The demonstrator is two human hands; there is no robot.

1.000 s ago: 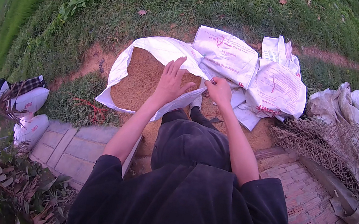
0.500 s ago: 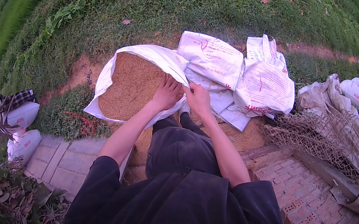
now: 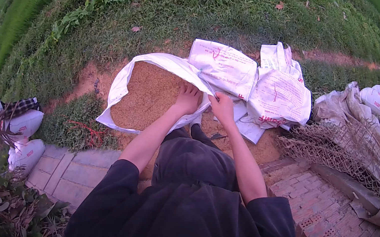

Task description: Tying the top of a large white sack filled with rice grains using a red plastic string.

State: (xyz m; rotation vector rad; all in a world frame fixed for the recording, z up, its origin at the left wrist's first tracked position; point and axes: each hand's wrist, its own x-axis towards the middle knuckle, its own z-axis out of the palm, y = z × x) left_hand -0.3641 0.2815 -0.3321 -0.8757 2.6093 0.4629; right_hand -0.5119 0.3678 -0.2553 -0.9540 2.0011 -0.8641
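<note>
A wide-mouthed white woven sack (image 3: 115, 88) stands in front of me, its rim folded out around golden-brown grain (image 3: 147, 97) that looks like unhusked rice. Inside the mouth, at the right edge of the grain, my left hand (image 3: 188, 100) lies open against the grain and the sack wall, fingers stretched forward. Its fingertips are partly lost in shadow. My right hand (image 3: 222, 108) is closed on the sack's rim at the right corner, pulling the fabric into a taut fold.
Empty-looking white sacks (image 3: 222, 68) lie folded beyond my right hand. Filled white sacks stand at the left (image 3: 26, 155) and far right (image 3: 378, 103). A grey tarp (image 3: 341, 109), netting (image 3: 336, 153) and stacked bricks (image 3: 321, 207) line the right. Grass (image 3: 177, 20) spreads ahead.
Both hands and the sack's mouth have shifted slightly right in the picture. My right hand still grips the rim; the left stays in the mouth, closer to its right wall.
</note>
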